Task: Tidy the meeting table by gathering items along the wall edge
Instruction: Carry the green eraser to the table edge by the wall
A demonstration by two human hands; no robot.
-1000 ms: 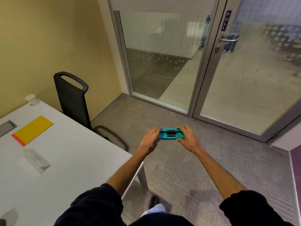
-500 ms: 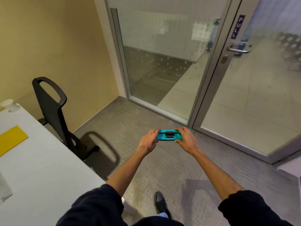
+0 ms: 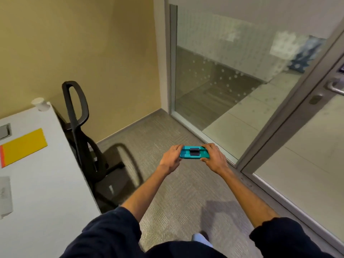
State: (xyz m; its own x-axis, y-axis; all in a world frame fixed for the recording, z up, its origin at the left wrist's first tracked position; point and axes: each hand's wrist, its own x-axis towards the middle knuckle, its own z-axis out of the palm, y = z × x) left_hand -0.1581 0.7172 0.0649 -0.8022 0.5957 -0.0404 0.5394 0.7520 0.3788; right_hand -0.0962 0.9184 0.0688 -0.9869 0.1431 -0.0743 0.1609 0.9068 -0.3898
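Left hand and right hand each grip one short end of the teal device, fingers and thumbs curled round it, so both are closed on the same thing. It is a flat, oblong piece with a small black block on its top face; what it is exactly is hard to tell at this size. Its long axis runs left to right between the hands, across the body, and it is held level at arm's length over the carpet, not over any furniture.

Everything the next move turns on lies to the left. The desk sits well apart from the device on that side, with the black chair standing between them at the desk's end. The left hand is the nearer one to the desk. On the desk lie a yellow sheet and, at the far corner against the yellow wall, a white cup; that wall side is where the device would have to go, judging by the task. Carrying it there likely calls for a turn leftward and a reach past the chair. On the right stand a glass panel and a glass door
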